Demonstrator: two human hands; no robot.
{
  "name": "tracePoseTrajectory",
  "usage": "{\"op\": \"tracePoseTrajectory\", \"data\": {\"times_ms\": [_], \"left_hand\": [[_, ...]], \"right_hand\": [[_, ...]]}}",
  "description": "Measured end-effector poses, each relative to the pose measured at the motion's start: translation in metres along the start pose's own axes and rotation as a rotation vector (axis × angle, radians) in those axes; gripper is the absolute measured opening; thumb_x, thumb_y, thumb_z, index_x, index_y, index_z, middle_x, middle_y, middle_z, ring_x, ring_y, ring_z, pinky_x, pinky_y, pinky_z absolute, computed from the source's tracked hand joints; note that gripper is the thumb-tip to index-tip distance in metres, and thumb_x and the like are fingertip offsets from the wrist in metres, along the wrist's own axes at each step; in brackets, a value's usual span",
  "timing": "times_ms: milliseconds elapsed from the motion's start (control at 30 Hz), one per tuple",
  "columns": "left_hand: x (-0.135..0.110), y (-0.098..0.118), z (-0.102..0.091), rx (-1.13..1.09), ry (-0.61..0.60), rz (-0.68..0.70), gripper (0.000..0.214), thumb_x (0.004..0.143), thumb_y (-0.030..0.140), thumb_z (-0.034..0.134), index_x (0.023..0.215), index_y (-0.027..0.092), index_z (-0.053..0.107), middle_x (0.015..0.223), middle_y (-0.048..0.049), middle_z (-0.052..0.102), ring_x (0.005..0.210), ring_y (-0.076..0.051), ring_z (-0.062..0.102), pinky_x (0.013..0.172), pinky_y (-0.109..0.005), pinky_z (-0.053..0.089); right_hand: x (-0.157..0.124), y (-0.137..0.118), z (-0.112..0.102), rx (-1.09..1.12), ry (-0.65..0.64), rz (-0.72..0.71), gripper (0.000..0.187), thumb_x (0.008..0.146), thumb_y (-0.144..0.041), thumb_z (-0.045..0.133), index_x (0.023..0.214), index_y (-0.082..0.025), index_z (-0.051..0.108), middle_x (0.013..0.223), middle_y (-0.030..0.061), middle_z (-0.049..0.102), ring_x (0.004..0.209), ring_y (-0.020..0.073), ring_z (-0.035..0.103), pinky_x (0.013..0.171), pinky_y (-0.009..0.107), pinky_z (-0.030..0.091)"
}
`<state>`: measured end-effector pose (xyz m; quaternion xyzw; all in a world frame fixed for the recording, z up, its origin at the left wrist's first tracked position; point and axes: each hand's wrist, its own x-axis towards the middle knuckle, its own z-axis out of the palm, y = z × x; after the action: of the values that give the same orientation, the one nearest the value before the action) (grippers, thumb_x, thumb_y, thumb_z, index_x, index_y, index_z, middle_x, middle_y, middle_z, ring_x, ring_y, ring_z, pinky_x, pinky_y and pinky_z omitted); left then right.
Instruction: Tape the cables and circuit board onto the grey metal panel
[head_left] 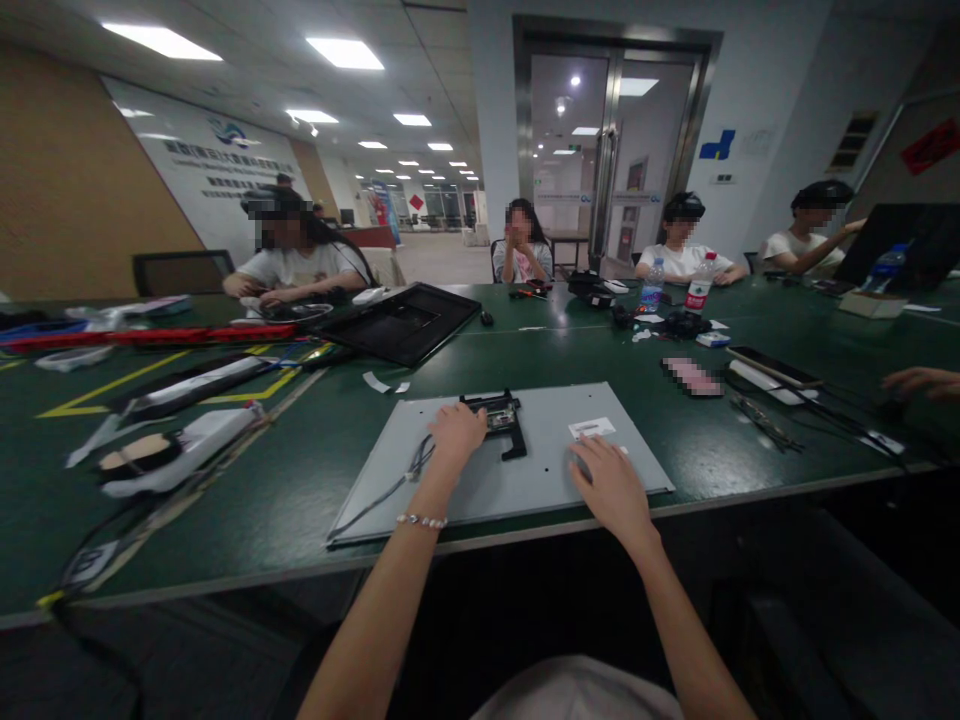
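A flat grey metal panel (420, 500), looking like the back of a display, lies on the table in front of me. On its upper middle sits a black bracket (516, 440) with a small circuit board inside. My left hand (457, 435) is at the bracket's left side, fingers bent around that edge and partly hiding it. Grey cables (382, 492) run from under this hand to the panel's lower left corner. My right hand (609, 485) rests on the panel's right part with fingers apart, just below a white label (592, 428).
A black monitor housing (409, 325) lies farther back. To the left are a white power strip (187, 450) and a red strip (150, 338). A phone (772, 366), cables and bottles (699, 285) are on the right. Several people sit around the table; another person's hand (926, 382) is at far right.
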<state>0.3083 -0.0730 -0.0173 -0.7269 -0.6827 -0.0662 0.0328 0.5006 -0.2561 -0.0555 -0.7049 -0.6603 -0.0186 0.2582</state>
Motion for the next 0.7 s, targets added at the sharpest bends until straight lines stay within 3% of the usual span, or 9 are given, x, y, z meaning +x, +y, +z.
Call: {"op": "tracePoseTrajectory", "data": {"times_ms": [167,400,567,700], "left_hand": [[-0.004,0.001,-0.006,-0.004,-0.015,0.000,0.054,0.094,0.043,0.036,0.124,0.002,0.057,0.126,-0.0294,0.056,0.117,-0.037,0.055,0.092,-0.048,0.045],[-0.002,-0.002,-0.023,-0.008,-0.136,0.048,0.056,0.091,0.047,0.040,0.123,0.005,0.060,0.121,-0.0278,0.062,0.114,-0.037,0.058,0.088,-0.046,0.048],[-0.003,-0.017,-0.030,-0.066,-0.259,0.151,0.058,0.090,0.054,0.040,0.121,0.009,0.061,0.122,-0.0242,0.063,0.113,-0.033,0.060,0.092,-0.042,0.047],[-0.021,-0.039,-0.027,-0.078,-0.225,0.185,0.060,0.092,0.055,0.037,0.131,0.012,0.052,0.136,-0.0237,0.053,0.125,-0.036,0.051,0.099,-0.053,0.041]], "right_hand": [[0.000,0.001,0.000,0.004,-0.019,0.007,0.039,0.098,-0.033,0.040,0.128,-0.021,0.060,0.144,0.0083,0.052,0.137,0.0259,0.040,0.112,0.046,0.029],[-0.001,0.001,0.000,0.025,-0.022,0.015,0.039,0.098,-0.032,0.039,0.130,-0.021,0.059,0.144,0.0067,0.052,0.137,0.0260,0.040,0.112,0.046,0.030],[-0.001,0.002,0.001,0.017,-0.028,0.010,0.039,0.097,-0.033,0.040,0.130,-0.021,0.059,0.143,0.0076,0.053,0.137,0.0256,0.040,0.112,0.046,0.030],[-0.001,0.003,0.002,0.010,-0.022,0.004,0.039,0.097,-0.032,0.040,0.130,-0.021,0.059,0.142,0.0081,0.054,0.136,0.0251,0.041,0.112,0.045,0.030]]}}
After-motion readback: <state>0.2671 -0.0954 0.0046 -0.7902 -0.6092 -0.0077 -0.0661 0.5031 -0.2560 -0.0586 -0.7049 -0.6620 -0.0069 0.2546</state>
